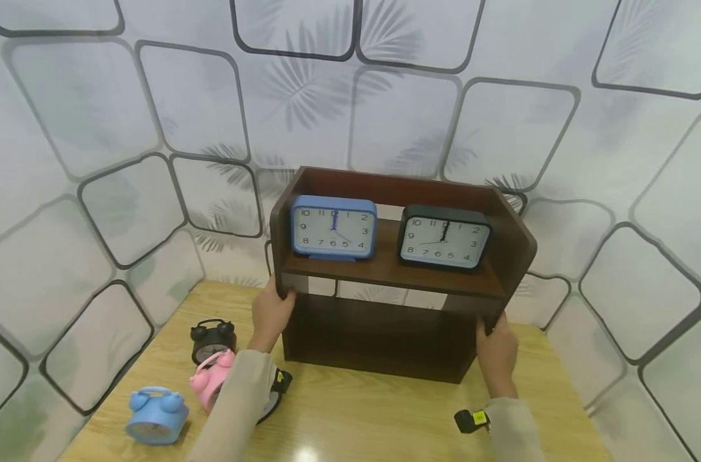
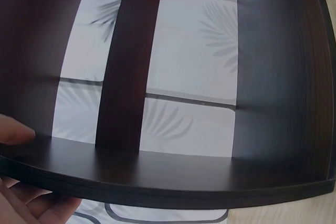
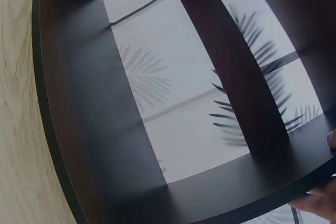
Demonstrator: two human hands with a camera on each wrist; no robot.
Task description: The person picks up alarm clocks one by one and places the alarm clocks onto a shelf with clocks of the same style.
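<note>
A dark brown two-tier wooden shelf (image 1: 391, 337) stands on the table near the back wall. On its upper tier, a blue rectangular clock (image 1: 334, 228) is at the left and a black rectangular clock (image 1: 445, 237) at the right. My left hand (image 1: 271, 314) grips the left side panel just below the upper board. In the left wrist view its thumb (image 2: 16, 131) lies inside the panel, with the fingers outside. The right side panel is held by my right hand (image 1: 497, 353) at a similar height. Only part of that hand shows in the right wrist view.
Left of the shelf, a black twin-bell alarm clock (image 1: 213, 340), a pink one (image 1: 212, 378) and a light blue one (image 1: 156, 417) stand on the wooden table (image 1: 362, 417). A dark-rimmed round thing (image 1: 272, 404) is partly hidden behind my left sleeve. Patterned walls (image 1: 408, 122) enclose the table.
</note>
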